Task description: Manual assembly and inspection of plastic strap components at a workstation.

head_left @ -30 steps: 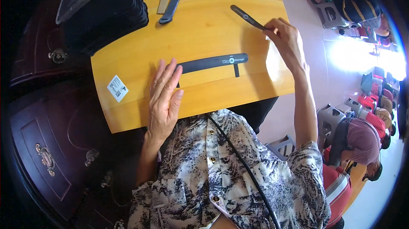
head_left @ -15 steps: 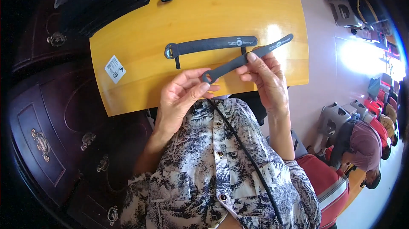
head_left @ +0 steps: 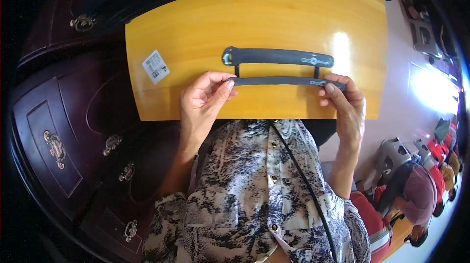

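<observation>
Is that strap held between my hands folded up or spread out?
Spread out: the strap runs lengthwise in a nearly straight line between the left hand and right hand.

Dark grey nearer strap (head_left: 274, 81) with pale print, dark grey farther strap (head_left: 269, 56) likewise pale-printed, yellow wood-grained counter (head_left: 274, 18), black-marked white label (head_left: 155, 67), mottled black-and-white shirt (head_left: 230, 175), black cord (head_left: 307, 177), dark reddish-brown cabinet (head_left: 98, 116)
</observation>
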### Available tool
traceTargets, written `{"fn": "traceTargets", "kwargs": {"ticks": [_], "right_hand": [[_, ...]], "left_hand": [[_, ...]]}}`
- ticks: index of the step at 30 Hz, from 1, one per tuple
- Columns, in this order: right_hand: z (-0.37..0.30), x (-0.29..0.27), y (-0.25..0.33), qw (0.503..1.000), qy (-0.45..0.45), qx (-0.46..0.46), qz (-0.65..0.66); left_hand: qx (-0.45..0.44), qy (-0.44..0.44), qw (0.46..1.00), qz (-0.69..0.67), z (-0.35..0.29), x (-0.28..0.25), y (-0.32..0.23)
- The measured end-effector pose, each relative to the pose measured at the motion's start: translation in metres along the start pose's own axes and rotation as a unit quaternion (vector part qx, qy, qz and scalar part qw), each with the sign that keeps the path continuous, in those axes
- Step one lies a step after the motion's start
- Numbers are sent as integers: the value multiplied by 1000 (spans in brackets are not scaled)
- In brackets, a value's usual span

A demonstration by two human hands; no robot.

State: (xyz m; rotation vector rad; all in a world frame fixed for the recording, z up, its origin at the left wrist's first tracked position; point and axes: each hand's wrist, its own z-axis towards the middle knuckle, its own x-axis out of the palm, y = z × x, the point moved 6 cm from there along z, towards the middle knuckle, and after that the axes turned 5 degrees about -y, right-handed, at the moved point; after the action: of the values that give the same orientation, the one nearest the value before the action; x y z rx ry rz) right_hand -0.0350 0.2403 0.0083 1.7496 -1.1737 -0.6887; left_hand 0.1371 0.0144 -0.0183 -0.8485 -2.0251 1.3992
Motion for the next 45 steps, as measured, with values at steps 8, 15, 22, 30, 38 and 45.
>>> {"fn": "traceTargets", "kwargs": {"ticks": [8,15,22,30,38,45], "right_hand": [[-7,-8,9,993,-5,-28,-116],[-13,-4,20,998,-16,-12,-57],[-2,-14,16,997,-22,-28,-73],[-7,-13,23,993,-53,-56,-89],[-8,-15,27,991,-56,-71,-102],[-5,-16,23,990,-60,-61,-110]], "left_hand": [[64,-90,990,87,11,-7,-10],[87,-106,979,152,12,-9,-26],[55,-92,981,163,19,-5,-24],[73,-95,983,139,14,-7,-28],[91,-101,978,156,13,-5,-35],[72,-99,980,159,15,-5,-31]]}}
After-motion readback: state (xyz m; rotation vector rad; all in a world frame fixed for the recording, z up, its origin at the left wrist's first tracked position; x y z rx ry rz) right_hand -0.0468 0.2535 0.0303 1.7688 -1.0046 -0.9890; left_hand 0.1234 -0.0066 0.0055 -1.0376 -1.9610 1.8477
